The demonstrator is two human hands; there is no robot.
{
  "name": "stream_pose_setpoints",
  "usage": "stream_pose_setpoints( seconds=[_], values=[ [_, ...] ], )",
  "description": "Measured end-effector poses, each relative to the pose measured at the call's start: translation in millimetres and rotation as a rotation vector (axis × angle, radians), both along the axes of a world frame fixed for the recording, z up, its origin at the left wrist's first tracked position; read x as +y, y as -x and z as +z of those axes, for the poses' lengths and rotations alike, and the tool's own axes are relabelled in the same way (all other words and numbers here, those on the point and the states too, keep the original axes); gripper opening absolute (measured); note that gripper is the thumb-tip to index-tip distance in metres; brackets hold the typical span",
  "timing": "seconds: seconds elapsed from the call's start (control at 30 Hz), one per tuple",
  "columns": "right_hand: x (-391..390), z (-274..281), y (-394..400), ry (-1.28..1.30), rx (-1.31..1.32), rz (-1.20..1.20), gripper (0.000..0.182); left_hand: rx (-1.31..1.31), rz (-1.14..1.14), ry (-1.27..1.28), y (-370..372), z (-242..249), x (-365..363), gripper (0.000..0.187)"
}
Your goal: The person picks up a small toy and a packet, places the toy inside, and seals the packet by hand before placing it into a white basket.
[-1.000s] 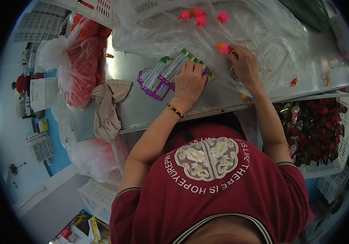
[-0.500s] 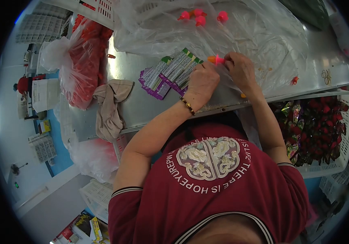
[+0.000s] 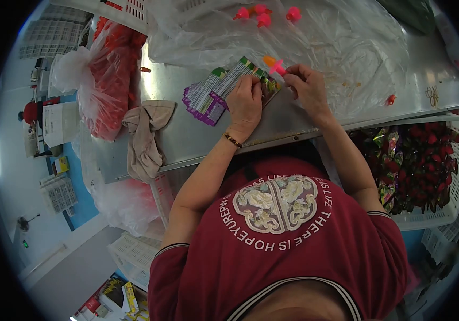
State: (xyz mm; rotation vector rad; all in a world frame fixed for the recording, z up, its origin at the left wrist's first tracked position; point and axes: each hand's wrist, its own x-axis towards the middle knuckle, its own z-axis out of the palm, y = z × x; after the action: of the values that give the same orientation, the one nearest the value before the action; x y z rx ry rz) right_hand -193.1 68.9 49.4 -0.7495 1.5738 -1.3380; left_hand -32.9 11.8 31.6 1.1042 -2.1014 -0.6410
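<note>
Your left hand lies with fingers together, pressed on the stack of printed packets, fanned with purple and green edges. Just right of those fingers, your right hand pinches one pink toy with an orange tip, raised above its fingertips. Beyond both hands, four more pink toys lie under the clear plastic sheet.
</note>
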Motion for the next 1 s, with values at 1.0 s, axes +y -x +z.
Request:
stream_pose_setpoints(
  seconds=[1.0],
  values=[
    [3, 21, 16, 0.105, 0.962, 0.497, 0.013, 0.271, -0.068, 0.003, -9, -2, -1, 0.008]
  ],
)
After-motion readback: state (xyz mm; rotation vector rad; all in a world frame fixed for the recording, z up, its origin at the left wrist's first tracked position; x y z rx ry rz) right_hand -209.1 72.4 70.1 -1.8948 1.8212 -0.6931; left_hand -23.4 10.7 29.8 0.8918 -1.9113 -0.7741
